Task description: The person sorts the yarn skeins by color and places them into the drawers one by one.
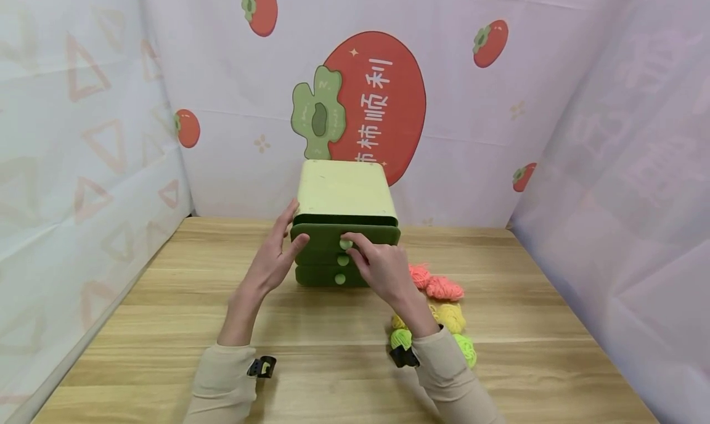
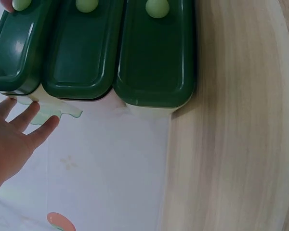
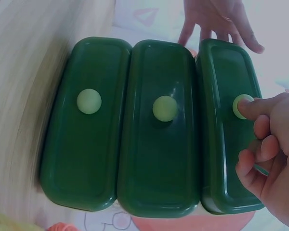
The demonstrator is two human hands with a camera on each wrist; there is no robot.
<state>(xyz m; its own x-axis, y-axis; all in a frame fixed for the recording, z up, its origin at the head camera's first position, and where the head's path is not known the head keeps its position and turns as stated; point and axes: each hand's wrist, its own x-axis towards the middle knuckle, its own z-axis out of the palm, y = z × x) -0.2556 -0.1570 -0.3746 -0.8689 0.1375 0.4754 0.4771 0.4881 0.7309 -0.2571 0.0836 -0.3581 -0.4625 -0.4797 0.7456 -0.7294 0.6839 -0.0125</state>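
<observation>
A small drawer cabinet with a pale yellow-green top stands toward the back of the wooden table. It has three dark green drawers, each with a round light green knob. The top drawer juts out slightly past the two below, leaving a dark gap under the cabinet's top. My right hand pinches the top knob between thumb and finger, its other fingers curled. At the cabinet's left side is my left hand, fingers extended along the side near the top drawer. Whatever the drawers hold is hidden.
Right of the cabinet, partly behind my right forearm, lie yarn balls: coral, yellow and lime green. Printed cloth walls enclose the wooden table at the back and both sides.
</observation>
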